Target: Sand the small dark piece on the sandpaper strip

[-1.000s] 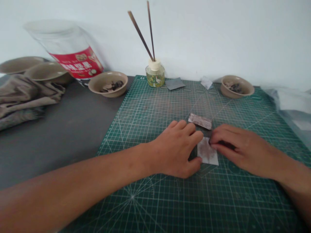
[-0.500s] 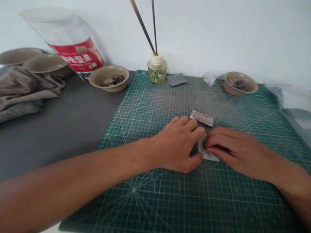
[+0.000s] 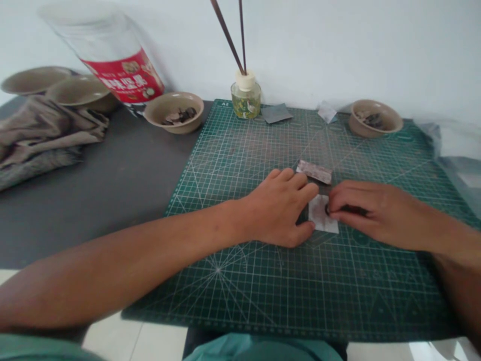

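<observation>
Now pinching a small dark piece [image 3: 327,209] in the grip of the right hand [image 3: 379,213] over square white paper [image 3: 322,223], right of frame centre; touching the paper's left edge with the loosely parted grip of the left hand [image 3: 278,210].

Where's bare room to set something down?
Bare: the mat between the left hand, right hand and its near edge; the table between cloth and mat. Crowded: around the white paper and strip, and back left by the jar and bowls.

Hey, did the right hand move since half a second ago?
Yes. The right hand moved right, judged against the white paper square: it now covers less of the paper.
</observation>
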The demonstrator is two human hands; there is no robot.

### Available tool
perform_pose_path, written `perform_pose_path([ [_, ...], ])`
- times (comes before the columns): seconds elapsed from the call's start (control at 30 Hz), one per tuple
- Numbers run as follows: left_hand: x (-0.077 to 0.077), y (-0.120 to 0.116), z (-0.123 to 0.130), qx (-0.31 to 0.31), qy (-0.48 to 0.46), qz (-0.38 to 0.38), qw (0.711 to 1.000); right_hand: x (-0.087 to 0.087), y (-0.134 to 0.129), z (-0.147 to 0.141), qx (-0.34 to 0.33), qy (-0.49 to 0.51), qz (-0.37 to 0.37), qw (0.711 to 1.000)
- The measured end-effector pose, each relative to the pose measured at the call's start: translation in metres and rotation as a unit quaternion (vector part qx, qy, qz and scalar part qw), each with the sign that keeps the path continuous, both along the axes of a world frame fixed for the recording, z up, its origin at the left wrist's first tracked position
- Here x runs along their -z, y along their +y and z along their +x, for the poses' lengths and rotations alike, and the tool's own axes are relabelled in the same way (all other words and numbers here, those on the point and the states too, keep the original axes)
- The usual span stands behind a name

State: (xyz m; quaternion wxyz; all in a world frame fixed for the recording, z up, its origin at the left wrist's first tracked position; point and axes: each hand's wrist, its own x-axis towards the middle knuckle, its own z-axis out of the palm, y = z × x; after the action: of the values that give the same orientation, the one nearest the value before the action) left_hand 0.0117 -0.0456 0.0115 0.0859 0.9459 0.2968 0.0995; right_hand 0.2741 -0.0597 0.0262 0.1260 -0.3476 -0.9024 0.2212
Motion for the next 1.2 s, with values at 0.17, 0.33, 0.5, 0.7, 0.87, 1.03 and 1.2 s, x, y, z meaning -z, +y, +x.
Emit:
perform_pose_path([
  [0.17,0.004,0.001,0.001,0.005,-0.008,0.015,1.000,0.001,0.004,-0.002,-0.006,0.021,0.030,0.999],
  [0.33,0.004,0.001,0.001,0.003,-0.014,0.019,1.000,-0.001,0.008,0.004,-0.016,-0.006,0.001,1.000],
  [0.5,0.005,0.001,0.001,0.008,-0.018,0.020,1.000,0.001,0.004,-0.001,-0.032,0.018,0.013,0.999],
  [0.7,0.006,0.001,0.002,0.002,-0.014,0.024,1.000,0.000,0.007,-0.002,-0.029,0.004,0.009,1.000],
  [0.87,0.007,0.002,0.002,0.004,-0.018,0.024,1.000,0.004,0.006,-0.007,-0.010,0.018,0.038,0.999],
  [1.03,0.007,0.001,0.002,0.001,-0.018,0.030,0.999,-0.001,0.007,-0.004,-0.018,0.004,0.006,1.000],
  [1.2,0.006,0.002,0.003,0.003,-0.014,0.020,1.000,0.001,0.007,-0.005,-0.007,0.018,0.025,1.000],
])
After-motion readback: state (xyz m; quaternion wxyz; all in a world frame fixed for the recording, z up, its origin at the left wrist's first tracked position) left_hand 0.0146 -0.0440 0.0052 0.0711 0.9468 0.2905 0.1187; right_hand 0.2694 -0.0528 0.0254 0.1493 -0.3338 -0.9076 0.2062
